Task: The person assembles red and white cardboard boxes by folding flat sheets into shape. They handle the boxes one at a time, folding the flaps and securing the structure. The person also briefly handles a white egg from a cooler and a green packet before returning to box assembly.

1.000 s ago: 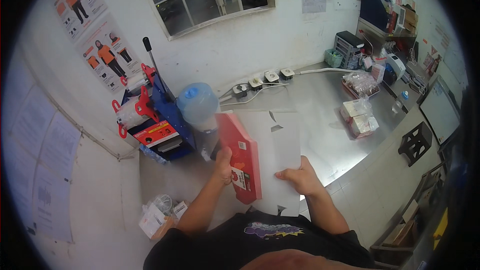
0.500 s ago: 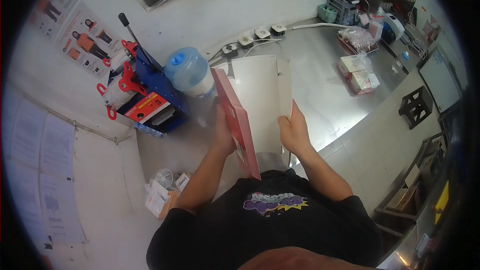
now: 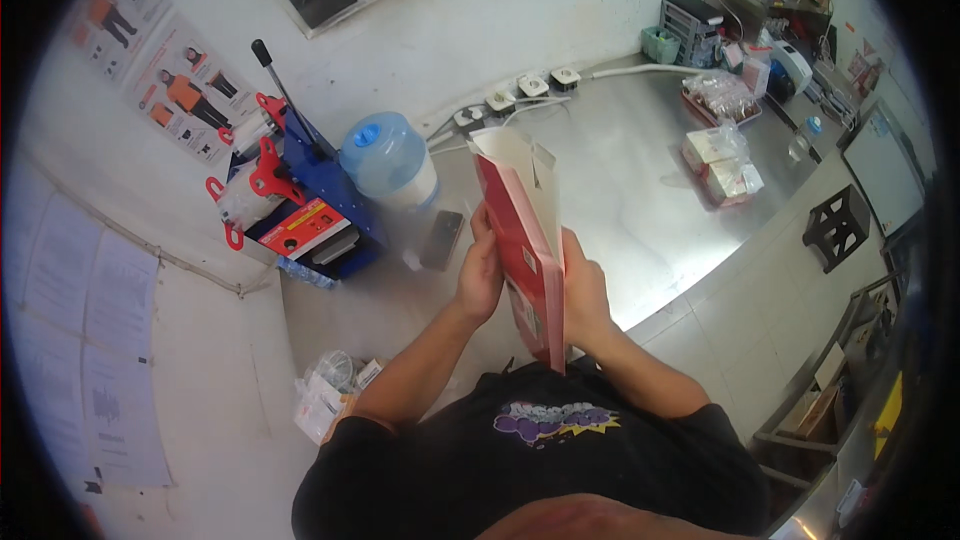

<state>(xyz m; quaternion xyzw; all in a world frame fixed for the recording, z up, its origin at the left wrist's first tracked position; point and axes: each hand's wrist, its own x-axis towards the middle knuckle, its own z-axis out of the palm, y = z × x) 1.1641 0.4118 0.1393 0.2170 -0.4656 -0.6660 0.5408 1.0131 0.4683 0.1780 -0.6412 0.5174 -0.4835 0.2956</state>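
Observation:
Between my hands a red cardboard box (image 3: 520, 250) with a white inside stands tilted on edge. White flaps stick up at its far end. My left hand (image 3: 482, 280) grips its red outer face from the left. From the right, my right hand (image 3: 588, 290) is closed on the pale side, its fingers partly behind the cardboard. A dark phone (image 3: 442, 240) lies on the metal table (image 3: 640, 170) just left of my left hand.
A blue press machine (image 3: 315, 185) with a long lever and a blue water jug (image 3: 390, 160) stand at the left. Power sockets (image 3: 500, 100) line the wall. Wrapped packs (image 3: 722, 165) sit at the right, and a bag of small items (image 3: 325, 395) near left.
The box has swung more upright and nearly closed, so its wide white inside is now mostly hidden. My hands have moved closer together, and the phone has come into view.

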